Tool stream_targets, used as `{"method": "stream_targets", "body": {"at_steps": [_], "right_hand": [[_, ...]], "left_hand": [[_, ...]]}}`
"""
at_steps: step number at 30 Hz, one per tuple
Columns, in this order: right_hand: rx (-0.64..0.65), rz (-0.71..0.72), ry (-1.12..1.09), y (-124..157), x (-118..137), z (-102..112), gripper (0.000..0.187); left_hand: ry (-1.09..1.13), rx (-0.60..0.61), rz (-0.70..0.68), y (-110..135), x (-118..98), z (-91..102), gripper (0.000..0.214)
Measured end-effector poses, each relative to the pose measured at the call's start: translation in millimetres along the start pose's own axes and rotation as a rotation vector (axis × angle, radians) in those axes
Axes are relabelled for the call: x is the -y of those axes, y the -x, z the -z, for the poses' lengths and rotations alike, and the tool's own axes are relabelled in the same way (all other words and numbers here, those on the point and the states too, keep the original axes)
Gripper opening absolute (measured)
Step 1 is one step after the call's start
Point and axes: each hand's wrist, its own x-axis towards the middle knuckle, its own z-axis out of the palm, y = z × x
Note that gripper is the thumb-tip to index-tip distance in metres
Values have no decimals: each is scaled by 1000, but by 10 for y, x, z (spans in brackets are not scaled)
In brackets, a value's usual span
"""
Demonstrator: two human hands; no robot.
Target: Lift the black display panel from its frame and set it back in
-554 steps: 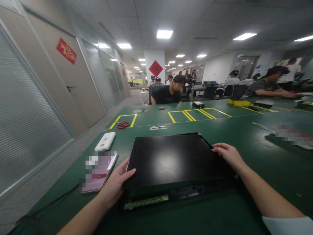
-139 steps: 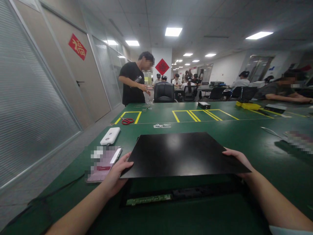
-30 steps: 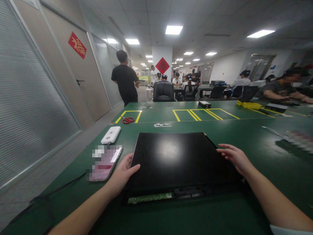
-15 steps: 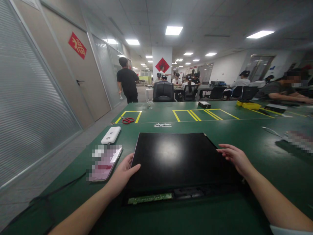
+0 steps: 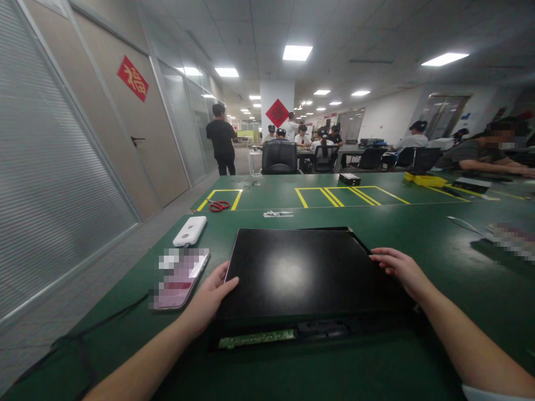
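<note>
A flat black display panel (image 5: 288,273) lies on a black frame (image 5: 360,240), whose far and right edges show past the panel. Along the near side, a strip of green circuit board (image 5: 257,338) sits beside dark parts that are hard to make out. My left hand (image 5: 215,292) is closed on the panel's left edge, thumb on top and fingers beneath. At the right edge, my right hand (image 5: 399,270) has its fingers bent together against the rim. Whatever its fingertips pinch there is partly hidden.
On the green table (image 5: 267,373) a phone (image 5: 181,284) and a white power bank (image 5: 190,231) lie left of my left hand. Red-handled scissors (image 5: 219,206), small white pieces (image 5: 278,213), a black box (image 5: 350,179) and a yellow tray (image 5: 425,179) are farther back. People sit beyond.
The panel has shifted slightly toward me and left, uncovering more of the frame's far and right edges. My right fingers have drawn together a little. A person in black behind the table has turned.
</note>
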Motion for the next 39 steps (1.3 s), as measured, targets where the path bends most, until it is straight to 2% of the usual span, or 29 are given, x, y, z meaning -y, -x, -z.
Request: {"method": "stream_targets", "body": {"at_steps": [20, 25, 39], "right_hand": [[7, 66, 140, 43, -12, -47, 31], [3, 89, 181, 24, -25, -35, 28], [17, 132, 224, -80, -147, -9, 21]], "left_hand": [[3, 33, 9, -22, -2, 15, 72], [12, 76, -7, 10, -40, -31, 67], [-41, 49, -14, 6, -22, -21, 63]]}}
